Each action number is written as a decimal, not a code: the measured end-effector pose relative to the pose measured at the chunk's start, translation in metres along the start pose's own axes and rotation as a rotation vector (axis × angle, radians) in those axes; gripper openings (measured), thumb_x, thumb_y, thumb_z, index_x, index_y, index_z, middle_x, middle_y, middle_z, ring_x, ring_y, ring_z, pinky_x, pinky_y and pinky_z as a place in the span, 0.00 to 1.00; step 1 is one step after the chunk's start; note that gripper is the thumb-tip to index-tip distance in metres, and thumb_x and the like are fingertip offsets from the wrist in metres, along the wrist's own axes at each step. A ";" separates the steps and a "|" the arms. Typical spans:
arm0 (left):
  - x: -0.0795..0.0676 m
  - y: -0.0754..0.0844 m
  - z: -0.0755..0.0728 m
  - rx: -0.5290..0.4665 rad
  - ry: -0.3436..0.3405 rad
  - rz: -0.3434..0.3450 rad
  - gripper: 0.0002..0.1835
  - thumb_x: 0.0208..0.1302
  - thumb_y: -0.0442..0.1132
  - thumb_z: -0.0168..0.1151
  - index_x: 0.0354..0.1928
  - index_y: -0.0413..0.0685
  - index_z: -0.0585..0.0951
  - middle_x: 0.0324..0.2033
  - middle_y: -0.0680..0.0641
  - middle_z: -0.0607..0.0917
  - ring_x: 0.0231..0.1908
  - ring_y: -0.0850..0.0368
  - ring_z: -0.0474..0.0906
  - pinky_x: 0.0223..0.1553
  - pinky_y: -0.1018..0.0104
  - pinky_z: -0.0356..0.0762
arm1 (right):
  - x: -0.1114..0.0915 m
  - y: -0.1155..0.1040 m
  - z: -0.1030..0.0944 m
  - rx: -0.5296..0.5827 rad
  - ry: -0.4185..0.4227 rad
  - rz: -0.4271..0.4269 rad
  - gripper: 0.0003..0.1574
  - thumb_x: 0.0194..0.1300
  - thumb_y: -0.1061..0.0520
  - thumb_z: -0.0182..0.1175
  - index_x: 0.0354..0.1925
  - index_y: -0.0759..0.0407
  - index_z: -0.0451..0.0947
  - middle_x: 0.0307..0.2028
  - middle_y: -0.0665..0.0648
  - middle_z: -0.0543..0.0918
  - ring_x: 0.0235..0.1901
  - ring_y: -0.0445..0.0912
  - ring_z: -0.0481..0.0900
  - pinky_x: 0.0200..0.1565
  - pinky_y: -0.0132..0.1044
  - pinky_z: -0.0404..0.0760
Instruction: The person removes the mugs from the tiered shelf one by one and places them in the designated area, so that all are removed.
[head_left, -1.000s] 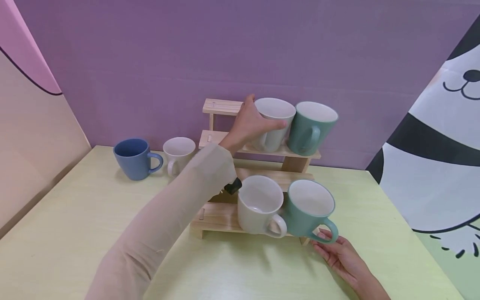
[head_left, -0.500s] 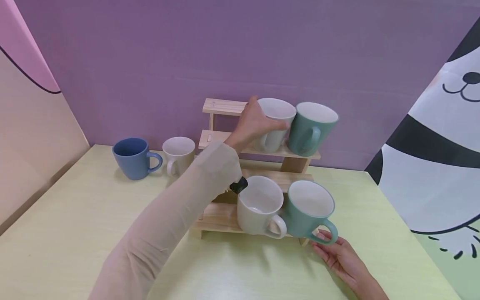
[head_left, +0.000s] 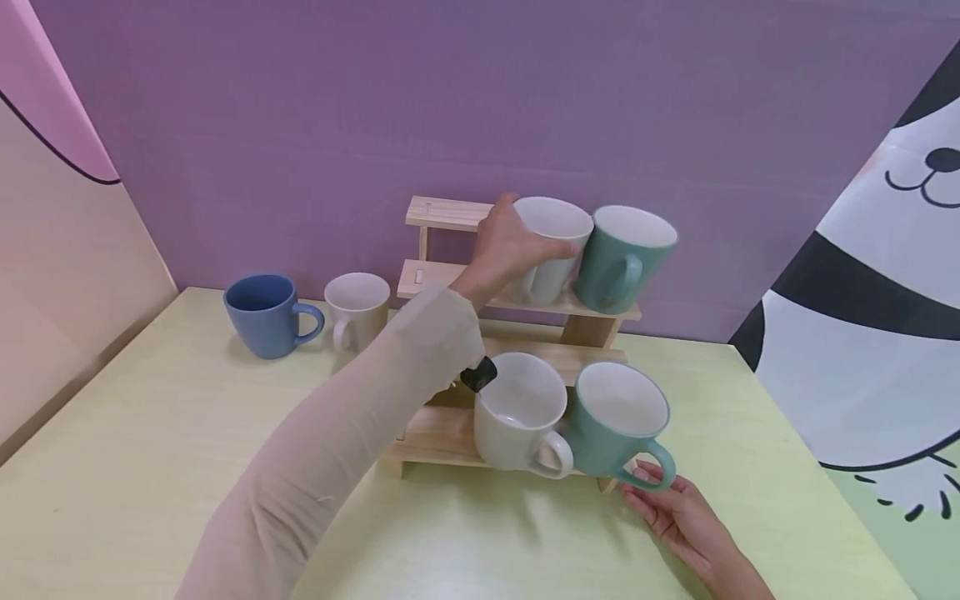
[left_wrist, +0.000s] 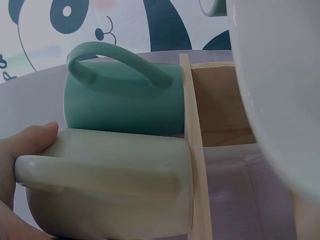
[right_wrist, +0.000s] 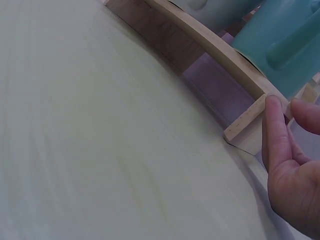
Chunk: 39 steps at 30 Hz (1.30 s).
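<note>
A stepped wooden rack (head_left: 442, 437) stands on the table with mugs on it. My left hand (head_left: 510, 250) grips a white mug (head_left: 551, 265) on an upper tier, thumb across its near side and fingers around the left. In the left wrist view, this white mug (left_wrist: 115, 185) sits on a plank beside a green mug (left_wrist: 125, 97). On the lowest tier are another white mug (head_left: 506, 429) and a second green mug (head_left: 603, 442). My right hand (head_left: 686, 521) holds the rack's front right corner between thumb and fingers, below that green mug's handle; its fingers are fairly straight.
A blue mug (head_left: 266, 325) and a small white mug (head_left: 360, 304) stand on the table (head_left: 187, 467) left of the rack. My left sleeve partly covers the small mug. A purple backdrop (head_left: 337, 108) rises behind, and a panda-printed sheet (head_left: 885, 383) hangs at right.
My left forearm and wrist have shifted slightly to the right, the hand still on the white mug. My right hand and the mugs stay where they were.
</note>
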<state>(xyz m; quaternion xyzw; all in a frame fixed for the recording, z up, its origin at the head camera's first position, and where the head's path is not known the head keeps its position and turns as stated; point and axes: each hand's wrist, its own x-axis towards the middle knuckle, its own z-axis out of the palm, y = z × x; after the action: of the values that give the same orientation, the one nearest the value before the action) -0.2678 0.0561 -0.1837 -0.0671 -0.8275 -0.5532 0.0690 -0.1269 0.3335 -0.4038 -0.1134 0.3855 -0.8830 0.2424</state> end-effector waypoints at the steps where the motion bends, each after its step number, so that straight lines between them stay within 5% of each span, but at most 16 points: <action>1: 0.000 0.000 0.000 0.003 0.004 0.000 0.43 0.43 0.47 0.77 0.61 0.47 0.66 0.51 0.46 0.78 0.49 0.53 0.76 0.48 0.60 0.79 | 0.000 0.000 0.000 -0.001 0.001 -0.003 0.20 0.72 0.72 0.40 0.48 0.63 0.79 0.46 0.60 0.84 0.48 0.47 0.83 0.54 0.34 0.78; 29: -0.014 -0.004 -0.036 -0.068 -0.008 -0.022 0.45 0.40 0.46 0.79 0.63 0.49 0.67 0.50 0.48 0.79 0.47 0.51 0.76 0.44 0.56 0.80 | 0.003 -0.005 -0.004 -0.006 -0.008 0.000 0.21 0.71 0.72 0.40 0.48 0.63 0.78 0.46 0.60 0.84 0.48 0.47 0.83 0.54 0.34 0.78; 39: -0.024 -0.004 -0.055 -0.016 -0.001 -0.026 0.49 0.40 0.49 0.79 0.66 0.51 0.65 0.54 0.49 0.77 0.50 0.51 0.75 0.46 0.57 0.78 | 0.005 -0.007 -0.005 -0.021 -0.002 0.002 0.23 0.72 0.72 0.37 0.49 0.63 0.78 0.46 0.60 0.84 0.48 0.46 0.83 0.54 0.34 0.78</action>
<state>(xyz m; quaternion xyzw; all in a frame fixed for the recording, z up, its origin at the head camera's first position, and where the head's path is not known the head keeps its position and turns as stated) -0.2426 0.0026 -0.1714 -0.0573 -0.8239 -0.5605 0.0607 -0.1351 0.3382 -0.4018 -0.1165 0.3948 -0.8785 0.2425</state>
